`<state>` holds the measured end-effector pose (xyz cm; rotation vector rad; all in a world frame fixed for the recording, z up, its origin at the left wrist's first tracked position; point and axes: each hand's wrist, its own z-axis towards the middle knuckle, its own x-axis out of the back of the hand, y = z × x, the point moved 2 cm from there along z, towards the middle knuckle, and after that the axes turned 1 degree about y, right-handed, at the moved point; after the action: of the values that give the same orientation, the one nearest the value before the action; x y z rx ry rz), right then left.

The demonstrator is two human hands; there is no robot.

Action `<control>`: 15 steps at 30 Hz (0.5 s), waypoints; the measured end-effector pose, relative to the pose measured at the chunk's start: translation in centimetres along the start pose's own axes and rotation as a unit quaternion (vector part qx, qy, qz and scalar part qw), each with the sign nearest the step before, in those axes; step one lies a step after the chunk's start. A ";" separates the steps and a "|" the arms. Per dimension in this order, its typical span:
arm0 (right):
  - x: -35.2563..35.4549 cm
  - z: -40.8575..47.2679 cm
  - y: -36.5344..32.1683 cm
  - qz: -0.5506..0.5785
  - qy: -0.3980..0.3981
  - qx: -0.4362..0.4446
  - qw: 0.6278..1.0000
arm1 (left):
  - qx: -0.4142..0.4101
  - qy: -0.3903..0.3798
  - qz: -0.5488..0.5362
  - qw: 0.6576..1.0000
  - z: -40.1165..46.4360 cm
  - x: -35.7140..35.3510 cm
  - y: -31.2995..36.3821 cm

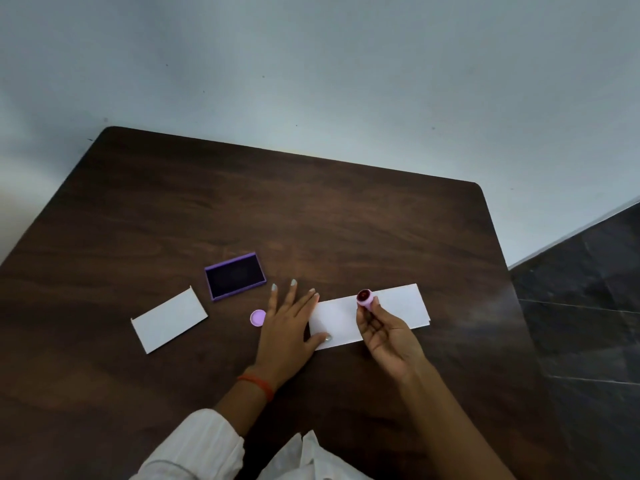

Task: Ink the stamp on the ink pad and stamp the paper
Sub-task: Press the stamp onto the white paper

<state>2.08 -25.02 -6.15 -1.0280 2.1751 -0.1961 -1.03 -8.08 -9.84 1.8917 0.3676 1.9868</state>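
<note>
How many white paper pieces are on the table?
2. One paper lies under both hands, right of centre; a smaller piece lies left, near the ink pad. None seems hidden.

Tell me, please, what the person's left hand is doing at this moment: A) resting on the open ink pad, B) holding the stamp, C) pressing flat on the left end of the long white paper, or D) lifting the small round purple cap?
C: the left hand lies flat with its thumb on the paper, while the right hand holds the stamp.
</note>
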 end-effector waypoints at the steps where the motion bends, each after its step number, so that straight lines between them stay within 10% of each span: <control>1: -0.2 0.1 0.1 -0.026 0.002 0.005 1.000 | 0.005 0.008 -0.005 1.000 -0.1 0.1 -0.2; 15: -1.6 1.8 1.8 -0.344 0.116 0.119 0.924 | 0.014 -0.008 0.021 1.000 -1.0 0.7 -1.6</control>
<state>2.86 -22.38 -7.34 -1.6489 1.8312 -0.9208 -1.93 -6.26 -9.97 1.9464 0.3549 2.0012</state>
